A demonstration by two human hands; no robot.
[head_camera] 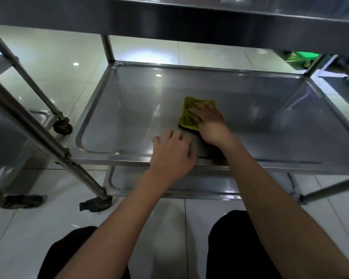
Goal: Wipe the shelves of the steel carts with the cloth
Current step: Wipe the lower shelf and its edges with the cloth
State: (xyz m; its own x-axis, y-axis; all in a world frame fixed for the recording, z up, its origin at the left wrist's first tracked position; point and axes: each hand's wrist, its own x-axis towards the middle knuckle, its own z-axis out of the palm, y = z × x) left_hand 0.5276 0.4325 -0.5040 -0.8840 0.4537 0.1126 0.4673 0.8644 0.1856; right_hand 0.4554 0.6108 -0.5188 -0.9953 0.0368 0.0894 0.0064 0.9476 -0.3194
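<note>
Two hands: both work over the middle shelf (129,109) of a steel cart.
Right hand (209,119): fingers straight and spread, pressing flat on the yellow-green cloth (189,115).
Left hand (172,154): open, fingers loosely splayed, resting at the shelf's near rim, holding nothing.
Cloth: bunched on the shelf near its centre, just beyond the left hand.
Shelf: shallow steel tray with a raised lip; a lower shelf (169,186) sits beneath it, the top shelf (169,15) above.
Beside the shelf: a second cart's legs (38,133) to the left, on the tiled floor (48,63).
Technique: I would keep the palm flat and sweep overlapping passes out to the lip and into the corners, steadying the cart with the free hand.
</note>
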